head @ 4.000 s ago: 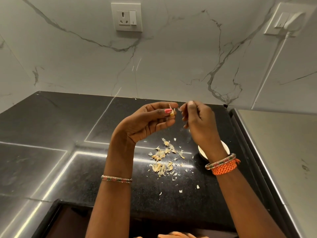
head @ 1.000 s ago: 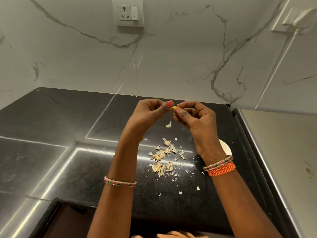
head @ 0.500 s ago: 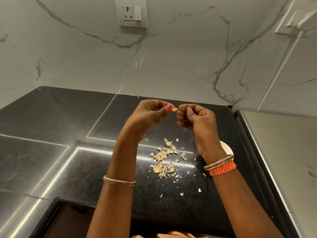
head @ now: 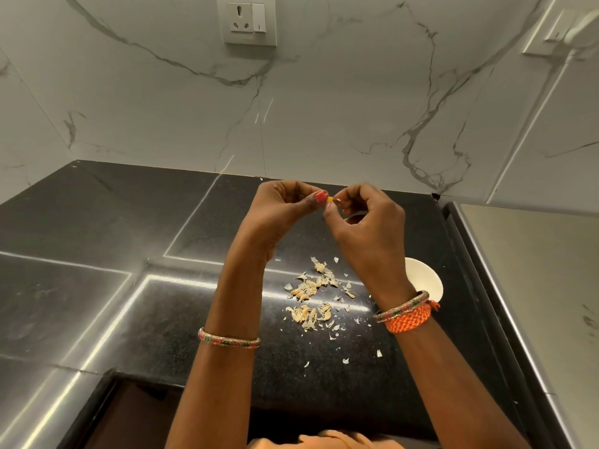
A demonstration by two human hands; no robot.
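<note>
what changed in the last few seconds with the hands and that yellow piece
The left hand has curled from a loose, palm-up hold into a tight pinch on the yellow piece. The right hand, which was pulling skin away, has closed back in and pinches it too. A flake dropped toward the peel pile. Pile, white bowl and counter stayed put.

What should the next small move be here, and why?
Probably the right hand tugs away from the left hand to strip any skin off the small yellow piece. Both hands pinch it at their fingertips, above the peel scraps on the black counter. Whether skin is left on it is too small to tell.
</note>
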